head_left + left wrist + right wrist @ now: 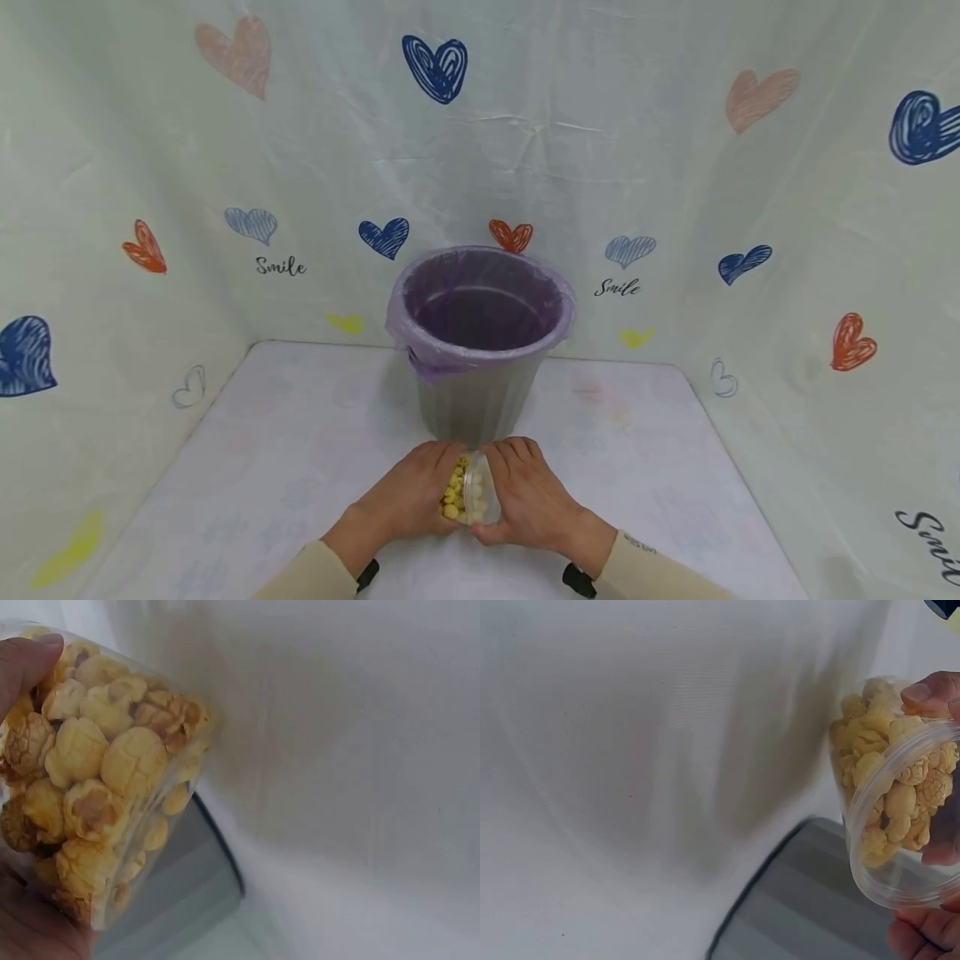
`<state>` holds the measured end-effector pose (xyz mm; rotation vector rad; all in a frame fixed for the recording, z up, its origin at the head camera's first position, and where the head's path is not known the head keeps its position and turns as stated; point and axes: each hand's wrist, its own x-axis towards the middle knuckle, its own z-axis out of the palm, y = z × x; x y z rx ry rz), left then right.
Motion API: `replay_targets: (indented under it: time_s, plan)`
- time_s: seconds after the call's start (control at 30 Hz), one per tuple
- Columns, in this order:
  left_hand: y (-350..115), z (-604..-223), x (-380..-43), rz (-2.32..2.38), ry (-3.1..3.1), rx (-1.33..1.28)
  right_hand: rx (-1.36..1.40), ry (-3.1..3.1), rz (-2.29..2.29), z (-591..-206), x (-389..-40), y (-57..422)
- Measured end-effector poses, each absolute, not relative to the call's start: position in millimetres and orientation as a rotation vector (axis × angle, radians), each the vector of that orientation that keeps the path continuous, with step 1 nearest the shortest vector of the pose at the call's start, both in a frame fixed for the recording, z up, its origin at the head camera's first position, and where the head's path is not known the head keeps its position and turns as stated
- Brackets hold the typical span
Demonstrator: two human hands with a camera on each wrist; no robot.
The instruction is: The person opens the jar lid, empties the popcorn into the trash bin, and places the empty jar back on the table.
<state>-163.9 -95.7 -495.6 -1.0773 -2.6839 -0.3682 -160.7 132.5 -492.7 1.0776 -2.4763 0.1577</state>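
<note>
A clear plastic jar of yellow caramel-like popcorn lies tipped on its side between both hands, just in front of the bin. My left hand grips its body from the left, the thumb and fingers around it in the left wrist view, where the popcorn fills it. At the other end, my right hand holds the jar by its clear rim end. A thick round transparent rim shows in the right wrist view; whether a lid covers it I cannot tell.
Behind the hands stands a grey ribbed trash bin, lined with a purple bag folded over its rim. It stands on a white table. White sheets with printed hearts enclose the back and sides.
</note>
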Motion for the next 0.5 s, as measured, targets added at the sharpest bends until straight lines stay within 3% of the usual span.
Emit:
replay_targets:
  time_s: [0.5]
  plan:
    - [-95.8, -493.1, -164.2, -0.383, -2.794, -1.020, 1.186, -2.438, 0.066, -491.3, -166.3, 135.6]
